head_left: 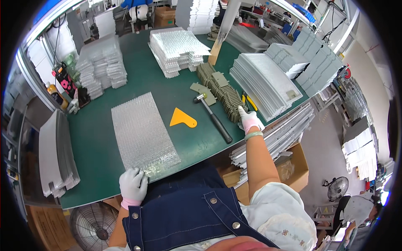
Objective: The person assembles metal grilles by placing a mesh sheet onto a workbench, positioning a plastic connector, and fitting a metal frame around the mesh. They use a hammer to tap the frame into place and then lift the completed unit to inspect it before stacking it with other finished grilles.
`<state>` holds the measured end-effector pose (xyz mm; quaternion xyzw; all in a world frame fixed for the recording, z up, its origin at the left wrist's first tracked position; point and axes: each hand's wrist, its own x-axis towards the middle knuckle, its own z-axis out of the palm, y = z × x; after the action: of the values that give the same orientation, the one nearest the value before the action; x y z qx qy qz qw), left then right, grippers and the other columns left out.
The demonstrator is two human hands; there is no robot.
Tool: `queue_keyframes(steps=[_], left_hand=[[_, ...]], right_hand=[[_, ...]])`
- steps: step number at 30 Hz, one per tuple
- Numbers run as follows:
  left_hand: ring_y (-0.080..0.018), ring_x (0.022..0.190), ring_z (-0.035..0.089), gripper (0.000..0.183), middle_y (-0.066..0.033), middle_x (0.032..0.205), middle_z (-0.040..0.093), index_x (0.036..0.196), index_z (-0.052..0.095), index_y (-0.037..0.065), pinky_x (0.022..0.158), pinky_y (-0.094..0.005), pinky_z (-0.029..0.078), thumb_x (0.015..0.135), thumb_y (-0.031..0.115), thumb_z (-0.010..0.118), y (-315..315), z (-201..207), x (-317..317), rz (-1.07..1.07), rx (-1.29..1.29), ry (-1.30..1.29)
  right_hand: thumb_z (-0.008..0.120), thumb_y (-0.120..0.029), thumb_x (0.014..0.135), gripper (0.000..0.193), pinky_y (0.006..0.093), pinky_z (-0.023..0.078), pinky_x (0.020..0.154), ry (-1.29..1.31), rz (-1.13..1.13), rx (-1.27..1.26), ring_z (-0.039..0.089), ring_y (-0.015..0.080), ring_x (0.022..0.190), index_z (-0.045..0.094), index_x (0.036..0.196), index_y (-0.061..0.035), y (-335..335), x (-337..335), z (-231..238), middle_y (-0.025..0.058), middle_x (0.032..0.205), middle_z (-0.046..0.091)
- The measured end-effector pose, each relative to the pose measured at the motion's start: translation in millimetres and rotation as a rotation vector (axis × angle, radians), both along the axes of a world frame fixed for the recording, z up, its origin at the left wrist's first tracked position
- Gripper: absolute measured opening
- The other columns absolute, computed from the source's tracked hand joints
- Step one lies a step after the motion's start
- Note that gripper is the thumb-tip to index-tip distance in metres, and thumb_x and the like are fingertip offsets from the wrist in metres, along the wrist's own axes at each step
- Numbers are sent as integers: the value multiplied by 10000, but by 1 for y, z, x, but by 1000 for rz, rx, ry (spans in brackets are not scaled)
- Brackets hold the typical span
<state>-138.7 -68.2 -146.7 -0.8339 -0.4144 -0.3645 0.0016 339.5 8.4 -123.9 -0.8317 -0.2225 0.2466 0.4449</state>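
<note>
A sheet of clear bubble wrap lies flat on the green table, its near edge by the table's front. My left hand, in a white glove, has its fingers curled in at the sheet's near left corner. At the right, my gloved right hand grips the near end of a long row of thin grey-green pieces standing packed together. Its fingertips are partly hidden against them. Left of the row lie a hammer with a black handle, an orange scraper and a few loose grey-green pieces.
Yellow-handled pliers lie beside the row, left of stacked silvery panels. Bubble-wrap stacks stand at the back middle and back left. Grey panels lean at the left edge. A cardboard box sits below the table.
</note>
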Motion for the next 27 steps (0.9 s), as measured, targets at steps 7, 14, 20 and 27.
queue_keyframes(steps=[7,14,20,27], left_hand=[[-298,682,582,129,-102,748,581,755,611,25,581,-415,455,691,85,706,2,-4,-2,-66,87,-5],[-301,716,608,135,-101,799,625,801,634,27,629,-416,475,707,77,717,-6,-1,-3,-57,64,57],[-309,709,626,143,-127,814,654,799,640,24,627,-417,497,702,79,730,-6,-6,0,-39,149,49],[-290,677,579,136,-92,723,573,728,597,59,587,-417,448,719,128,713,-2,-3,10,-27,150,87]], right_hand=[[638,-190,884,367,337,572,514,319,2,468,662,255,637,549,1139,59,-11,34,-59,149,891,656],[534,-100,947,181,293,548,547,182,-124,820,621,156,729,520,1098,0,-33,-8,-55,114,983,631],[523,-80,963,205,271,525,601,87,-96,863,621,140,767,493,1143,14,-19,3,-80,109,989,636],[526,-65,960,230,307,515,753,158,-182,982,610,169,879,520,1170,29,-27,6,-83,105,1044,629]])
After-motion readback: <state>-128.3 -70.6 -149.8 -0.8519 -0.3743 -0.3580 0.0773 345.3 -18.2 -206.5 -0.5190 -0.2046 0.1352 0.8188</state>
